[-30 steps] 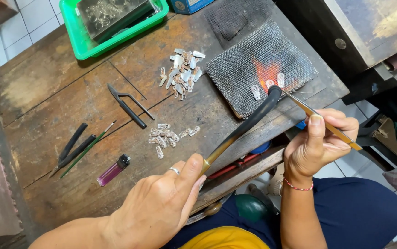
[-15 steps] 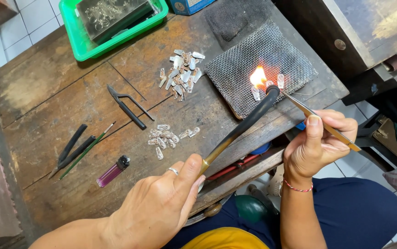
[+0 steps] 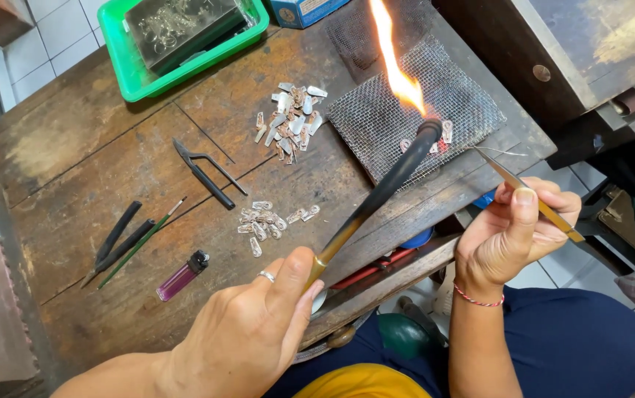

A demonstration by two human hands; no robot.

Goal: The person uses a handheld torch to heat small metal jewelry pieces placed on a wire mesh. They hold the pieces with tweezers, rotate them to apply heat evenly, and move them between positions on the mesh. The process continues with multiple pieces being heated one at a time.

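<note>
Jewellery workshop: torch (image 3: 384,193), wire-mesh pad (image 3: 376,121)

Bare wooden bench (image 3: 74,147) lies open at 9 o'clock. Toward 12 o'clock, a tall flame (image 3: 398,66) blocks the wire mesh (image 3: 376,118); a metal-piece pile (image 3: 292,118) sits beside it.

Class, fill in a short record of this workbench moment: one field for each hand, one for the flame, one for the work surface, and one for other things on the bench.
Left hand: grips a black torch
Right hand: holds brass tweezers, tips by the mesh
Flame: tall, orange, rising from the torch tip
Work surface: wire mesh pad with small metal pieces, one spot glowing red
Bench: wooden table, two piles of metal pieces, purple lighter, green tray
</note>
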